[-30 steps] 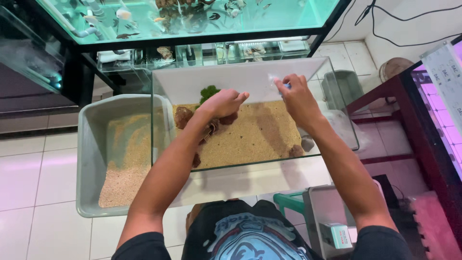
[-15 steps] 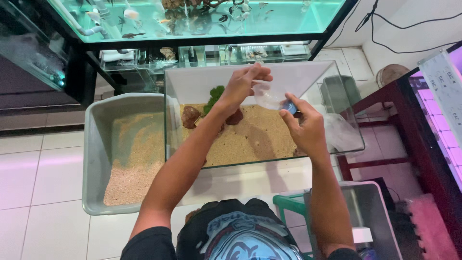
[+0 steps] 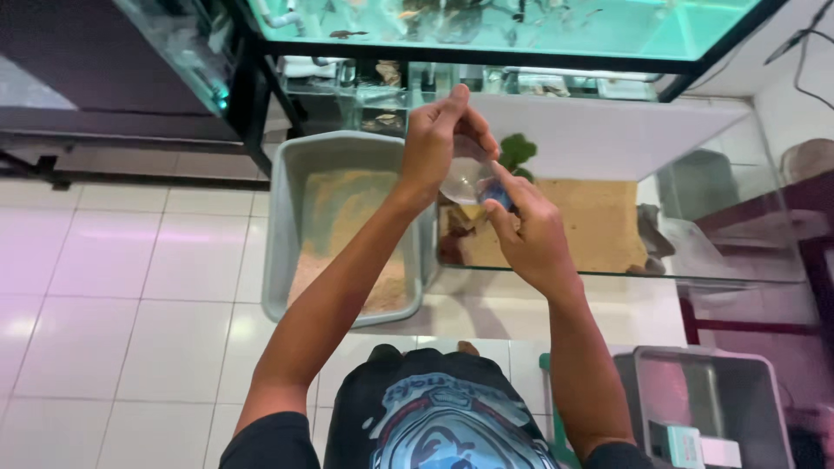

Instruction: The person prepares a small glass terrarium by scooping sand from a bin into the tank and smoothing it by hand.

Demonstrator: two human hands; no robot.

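My left hand [image 3: 436,143] and my right hand [image 3: 526,233] meet over the near left corner of a small glass tank [image 3: 695,252]. Between them they hold a small clear plastic bag [image 3: 465,178] with something blue at its lower end. The left fingers pinch the bag's top, the right fingers grip its lower part. The tank has a sand bed [image 3: 599,221], dark rocks [image 3: 456,243] on the left and a green plant [image 3: 519,152] at the back.
A grey tub [image 3: 287,217] holding sand stands left of the tank on the white tile floor. A large lit aquarium [image 3: 504,22] on a black stand runs along the top. A grey bin [image 3: 704,399] sits at lower right, a dark red table [image 3: 817,252] at far right.
My left hand left the tank's sand and rose to take the bag's top. Both hands with the bag moved left of the tank's middle as the view swung left.
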